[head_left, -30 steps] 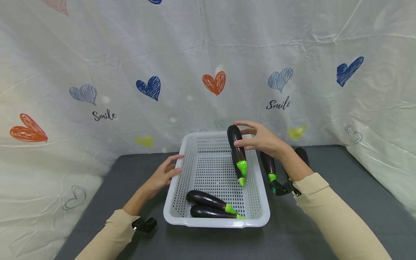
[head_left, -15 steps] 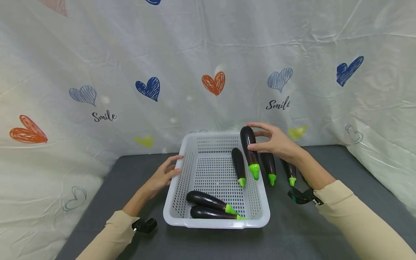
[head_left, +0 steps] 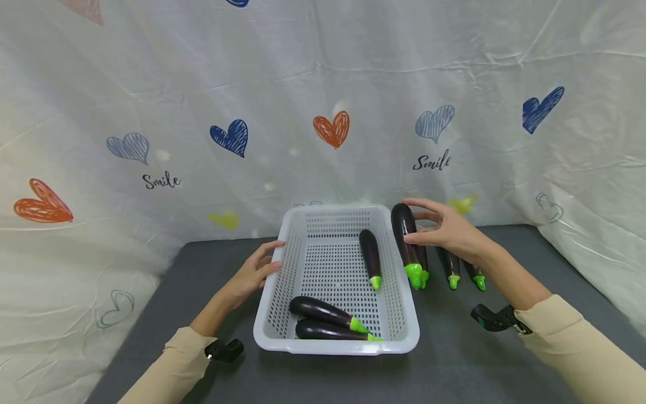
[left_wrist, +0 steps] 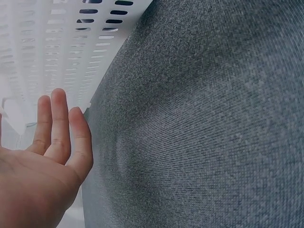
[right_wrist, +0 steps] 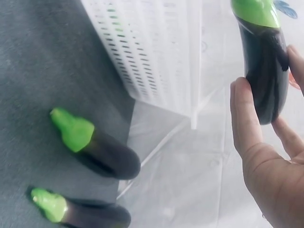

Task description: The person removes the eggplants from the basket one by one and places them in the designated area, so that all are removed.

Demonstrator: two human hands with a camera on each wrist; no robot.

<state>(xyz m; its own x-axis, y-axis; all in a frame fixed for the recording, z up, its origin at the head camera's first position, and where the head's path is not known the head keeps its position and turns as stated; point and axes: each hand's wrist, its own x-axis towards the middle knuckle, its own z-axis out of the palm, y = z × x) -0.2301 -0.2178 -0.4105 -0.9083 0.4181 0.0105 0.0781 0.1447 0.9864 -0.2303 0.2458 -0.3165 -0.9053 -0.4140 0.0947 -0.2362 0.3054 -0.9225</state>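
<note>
My right hand (head_left: 446, 227) pinches a dark purple eggplant (head_left: 404, 235) between thumb and fingers, its green stem end pointing down. The eggplant hangs over the right rim of a white perforated plastic basket (head_left: 270, 303). In the right wrist view the same eggplant (right_wrist: 266, 71) is raised above the basket's edge. At the left rim, my left hand (head_left: 252, 272) rests its fingertips; the left wrist view has its fingers extended along the outer wall. Inside the basket, one eggplant (head_left: 370, 255) lies at the right and two more (head_left: 318, 308) lie near the front wall.
Right of the basket, several eggplants lie on the dark grey table (head_left: 454, 348), one (head_left: 424, 261) partly behind the held one, another (head_left: 449, 264) farther right, and one (head_left: 474, 275) partly covered by my forearm. A white curtain (head_left: 282, 84) with printed hearts hangs behind.
My right hand has moved rightward with the eggplant, from above the basket's inside to its right rim, uncovering the eggplant lying within. The left hand has stayed put.
</note>
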